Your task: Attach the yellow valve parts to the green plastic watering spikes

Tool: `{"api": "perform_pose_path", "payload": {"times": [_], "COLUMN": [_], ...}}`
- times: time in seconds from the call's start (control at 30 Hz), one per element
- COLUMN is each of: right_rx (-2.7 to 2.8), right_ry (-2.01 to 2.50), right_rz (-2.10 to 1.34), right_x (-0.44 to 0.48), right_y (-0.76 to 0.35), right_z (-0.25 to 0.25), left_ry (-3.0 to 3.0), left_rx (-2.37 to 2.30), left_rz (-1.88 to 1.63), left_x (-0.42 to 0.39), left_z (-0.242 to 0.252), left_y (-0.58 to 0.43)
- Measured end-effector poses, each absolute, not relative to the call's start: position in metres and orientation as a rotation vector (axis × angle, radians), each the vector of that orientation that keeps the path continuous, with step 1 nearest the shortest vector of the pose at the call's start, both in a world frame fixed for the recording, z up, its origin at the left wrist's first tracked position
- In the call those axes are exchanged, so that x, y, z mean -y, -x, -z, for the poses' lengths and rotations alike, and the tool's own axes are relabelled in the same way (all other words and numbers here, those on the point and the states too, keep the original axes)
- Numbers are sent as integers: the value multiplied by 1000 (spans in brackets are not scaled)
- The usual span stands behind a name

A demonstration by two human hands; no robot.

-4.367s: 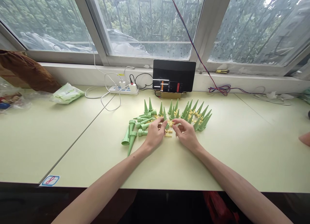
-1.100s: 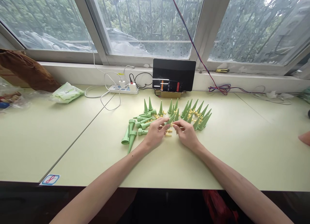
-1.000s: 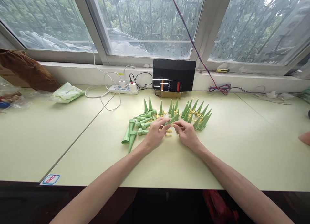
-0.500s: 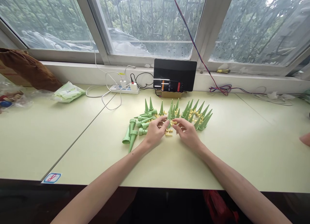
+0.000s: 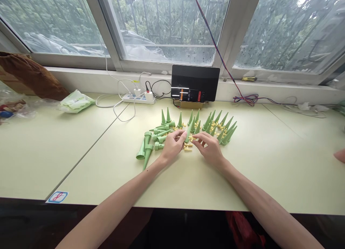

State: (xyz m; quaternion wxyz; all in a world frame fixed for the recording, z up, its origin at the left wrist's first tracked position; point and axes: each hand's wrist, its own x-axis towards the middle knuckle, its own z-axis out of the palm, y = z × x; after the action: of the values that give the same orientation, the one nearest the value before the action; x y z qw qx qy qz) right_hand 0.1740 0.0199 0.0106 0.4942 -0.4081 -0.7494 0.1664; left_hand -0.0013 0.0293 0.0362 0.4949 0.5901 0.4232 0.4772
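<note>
My left hand (image 5: pixel 172 147) pinches a green cone spike (image 5: pixel 188 131) that points up and away over the pale green table (image 5: pixel 81 159). Facing it, my right hand (image 5: pixel 209 148) pinches a small yellow valve piece (image 5: pixel 193 138) at the cone's base. More yellow valve pieces (image 5: pixel 187 147) lie just under my fingers. Several green cones (image 5: pixel 217 125) stand upright behind my hands. To the left, other green cones (image 5: pixel 159 132) lie on their sides, and two large ones (image 5: pixel 143 151) lie apart from them.
A black tablet with a phone (image 5: pixel 195 83) leans on the sill. A power strip with cables (image 5: pixel 138 97) and a green packet (image 5: pixel 77 102) lie at the back left, a brown bag (image 5: pixel 29 76) farther left. Another person's fingertip (image 5: pixel 340 156) shows at the right edge.
The cone in my left hand has tipped from slanting right to more upright. My right hand's fingers have closed in on its base with the yellow piece.
</note>
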Motion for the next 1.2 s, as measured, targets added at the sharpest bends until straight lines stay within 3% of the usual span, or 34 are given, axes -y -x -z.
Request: {"api": "perform_pose_path", "payload": {"times": [0.43, 0.9, 1.0, 1.2], "right_rx": [1693, 1128, 1179, 1389], "right_ry": [1034, 979, 994, 1040], "right_rz": [-537, -1534, -1436, -912], "right_x": [-17, -20, -20, -16], "right_y": [-170, -173, -171, -169], "right_z": [-15, -19, -20, -20], "left_ry": [-1519, -1536, -1531, -1496], "left_rx": [-1004, -925, -948, -1077], "left_rz": [-1138, -1180, -1170, -1202], "left_x": [-32, -33, -33, -34], "left_z": [-25, -25, -27, -31], "left_y": [3, 5, 4, 5]}}
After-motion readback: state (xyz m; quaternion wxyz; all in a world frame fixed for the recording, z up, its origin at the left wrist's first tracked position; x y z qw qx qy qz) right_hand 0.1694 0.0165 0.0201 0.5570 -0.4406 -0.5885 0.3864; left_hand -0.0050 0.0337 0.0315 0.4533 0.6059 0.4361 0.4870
